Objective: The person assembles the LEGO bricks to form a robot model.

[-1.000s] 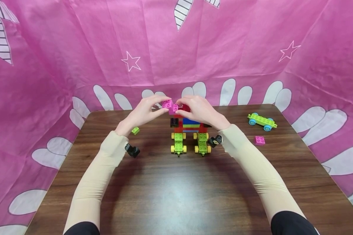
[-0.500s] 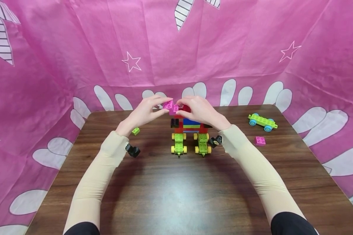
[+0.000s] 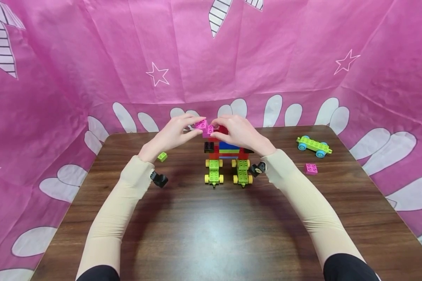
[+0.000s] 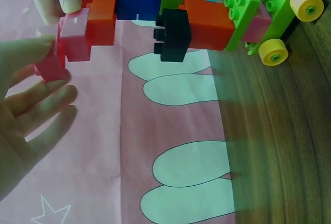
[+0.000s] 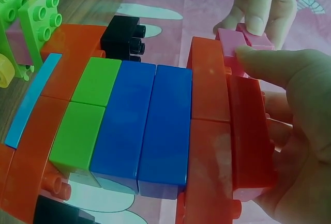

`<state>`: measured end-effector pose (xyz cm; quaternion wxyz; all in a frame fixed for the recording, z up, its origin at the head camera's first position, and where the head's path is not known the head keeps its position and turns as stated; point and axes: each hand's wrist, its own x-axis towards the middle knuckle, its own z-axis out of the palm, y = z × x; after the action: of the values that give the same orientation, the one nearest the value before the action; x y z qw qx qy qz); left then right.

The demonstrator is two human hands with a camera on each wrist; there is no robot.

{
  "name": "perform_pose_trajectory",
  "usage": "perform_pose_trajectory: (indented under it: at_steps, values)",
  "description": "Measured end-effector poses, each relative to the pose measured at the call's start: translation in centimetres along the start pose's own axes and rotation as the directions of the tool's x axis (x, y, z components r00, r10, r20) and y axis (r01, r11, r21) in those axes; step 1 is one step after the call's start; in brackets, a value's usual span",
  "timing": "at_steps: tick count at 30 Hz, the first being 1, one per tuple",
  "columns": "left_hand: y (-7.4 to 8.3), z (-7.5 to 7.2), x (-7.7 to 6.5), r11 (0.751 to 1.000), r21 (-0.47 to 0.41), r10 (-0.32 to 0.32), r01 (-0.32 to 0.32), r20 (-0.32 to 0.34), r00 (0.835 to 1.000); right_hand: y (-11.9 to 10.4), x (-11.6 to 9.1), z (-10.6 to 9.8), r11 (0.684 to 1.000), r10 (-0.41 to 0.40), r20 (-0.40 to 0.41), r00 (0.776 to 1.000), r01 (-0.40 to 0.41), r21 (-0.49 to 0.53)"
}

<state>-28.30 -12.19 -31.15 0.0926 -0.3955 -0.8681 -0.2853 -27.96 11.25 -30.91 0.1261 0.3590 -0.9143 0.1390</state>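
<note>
A tall figure of toy building bricks stands upright at the table's far middle, with stacked blue bricks between red-orange bricks. Two pink bricks jut from its upper left corner, set like a step. My left hand pinches the outer pink brick between thumb and fingers. The inner pink brick sits against the red-orange top row. My right hand holds this inner brick, its thumb pressed on it; the other fingers pass behind the top red brick and are partly hidden.
The figure stands on two lime wheeled bases with yellow wheels. Black bricks stick out at its sides. A lime wheeled base with blue wheels and a pink brick lie right; a small lime brick lies left.
</note>
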Motion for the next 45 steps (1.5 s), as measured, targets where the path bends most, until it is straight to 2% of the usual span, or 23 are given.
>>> perform_pose_trajectory:
  at_steps: [7, 18, 27, 45]
  values:
    - [-0.12, 0.25, -0.23, 0.998, 0.026, 0.054, -0.054, 0.004, 0.999, 0.05, 0.00, 0.30, 1.000, -0.011, -0.003, 1.000, 0.011, 0.006]
    - [-0.60, 0.08, -0.25, 0.998, -0.058, 0.007, -0.008, -0.005, 1.000, 0.13, -0.02, 0.28, 1.000, -0.006, -0.014, 1.000, 0.006, 0.003]
    - [-0.45, -0.07, -0.30, 0.998, -0.067, -0.004, 0.004, -0.003, 1.000, 0.04, -0.05, 0.23, 1.000, -0.002, -0.014, 1.000, 0.002, 0.006]
    - [-0.06, -0.22, 0.09, 0.999, -0.024, 0.043, -0.043, -0.008, 0.999, 0.12, -0.06, 0.17, 1.000, -0.006, -0.019, 1.000, 0.006, 0.017]
